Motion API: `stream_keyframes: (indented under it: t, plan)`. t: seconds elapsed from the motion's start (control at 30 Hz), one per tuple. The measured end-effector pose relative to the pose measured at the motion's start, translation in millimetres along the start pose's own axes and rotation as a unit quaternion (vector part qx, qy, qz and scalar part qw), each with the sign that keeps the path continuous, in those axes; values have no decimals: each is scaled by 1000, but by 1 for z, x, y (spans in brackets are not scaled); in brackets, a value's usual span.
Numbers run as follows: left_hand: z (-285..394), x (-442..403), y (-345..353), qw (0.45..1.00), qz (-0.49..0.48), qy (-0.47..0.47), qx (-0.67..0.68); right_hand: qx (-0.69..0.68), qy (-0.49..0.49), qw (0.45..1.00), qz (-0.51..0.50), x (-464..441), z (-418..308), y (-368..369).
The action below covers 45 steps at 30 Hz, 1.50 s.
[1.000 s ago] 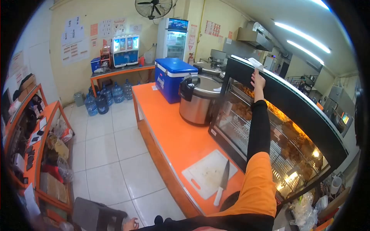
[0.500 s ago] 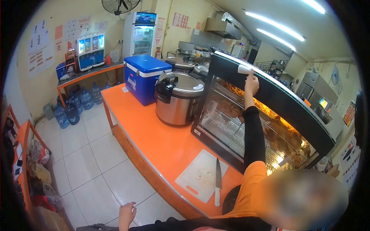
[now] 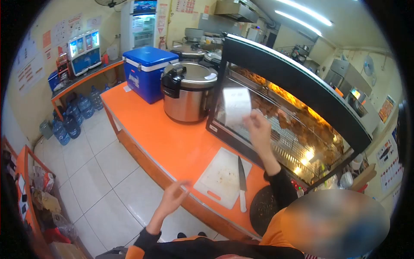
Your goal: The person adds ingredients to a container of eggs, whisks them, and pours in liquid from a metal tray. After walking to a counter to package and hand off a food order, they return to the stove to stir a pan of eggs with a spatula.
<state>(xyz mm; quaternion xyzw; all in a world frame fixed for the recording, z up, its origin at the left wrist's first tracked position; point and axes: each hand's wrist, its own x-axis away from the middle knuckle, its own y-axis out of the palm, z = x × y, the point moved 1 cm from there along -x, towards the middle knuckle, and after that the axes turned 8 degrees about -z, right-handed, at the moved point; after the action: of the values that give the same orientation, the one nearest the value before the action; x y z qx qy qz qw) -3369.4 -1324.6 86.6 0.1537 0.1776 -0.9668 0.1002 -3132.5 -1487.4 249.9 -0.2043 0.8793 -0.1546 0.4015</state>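
person's hands (image 3: 259,133) (image 3: 171,200): 2 | paper slip (image 3: 237,105): 1 | chef's knife (image 3: 243,183): 1 | plastic cutting board (image 3: 217,180): 1 | display warmer (image 3: 297,87): 1 | cooler (image 3: 144,80), 10 o'clock: 1 | ceiling tube lights (image 3: 304,12) (image 3: 298,23), 1 o'clock: 2

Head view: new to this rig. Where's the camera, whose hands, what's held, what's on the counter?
There's no machine: the camera sits on a person's head, looking forward and down at their own bare hands. The right hand holds a curled white paper slip; the left hand, seemingly empty, is near the counter's edge. On the orange counter are a blue cooler, steel rice cooker, food display case, white cutting board, knife and dark round item.
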Motion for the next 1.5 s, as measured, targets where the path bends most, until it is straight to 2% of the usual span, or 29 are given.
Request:
stream_keyframes:
  t: [0.03,0.07,0.1,0.13,0.23,0.3,0.33,0.37,0.4,0.43,0.47,0.53,0.67,0.8,0.83,0.93,1.2,1.4,1.5]
  plan:
    - [7,-19,4,997,-2,20,72,-13,6,1000,0,25,-12,1]
    - [14,-39,11,989,-5,38,145,-8,56,998,-28,46,-23,-4]
    - [26,-59,19,972,-21,72,221,-48,62,997,-17,66,-25,-4]
    - [40,-76,28,949,-36,101,297,-33,46,998,-13,84,-26,-8]
    - [65,-102,68,839,-173,63,512,22,40,999,-9,127,-38,-33]
    - [86,-102,99,825,-205,-27,527,57,65,996,-10,157,-47,-58]
    - [94,-101,116,817,-222,-72,528,72,84,994,-11,172,-50,-70]
    - [99,-100,135,843,-242,-88,472,86,102,991,-12,188,-52,-83]
    - [103,-99,156,866,-263,-100,414,109,62,992,-10,203,-48,-98]
    - [111,-96,177,885,-283,-109,353,74,92,993,17,221,-51,-111]
    - [122,-92,196,869,-277,-138,387,38,120,991,45,239,-55,-124]
    - [142,-80,238,849,-286,-137,423,2,158,983,88,277,-57,-156]
    - [174,-51,339,837,-338,-116,415,134,127,979,90,355,-61,-232]
    - [215,-20,442,840,-400,-75,360,237,141,949,151,435,-69,-307]
    - [225,-11,465,841,-413,-64,342,267,171,936,151,456,-73,-324]
    - [254,10,525,830,-449,-72,323,239,192,928,212,501,-82,-366]
    - [287,21,624,827,-487,-70,272,197,261,908,261,560,-71,-443]
    - [289,4,664,856,-466,-49,218,144,253,919,264,566,-29,-479]
    - [292,-6,678,883,-435,80,155,121,259,924,256,566,-5,-499]
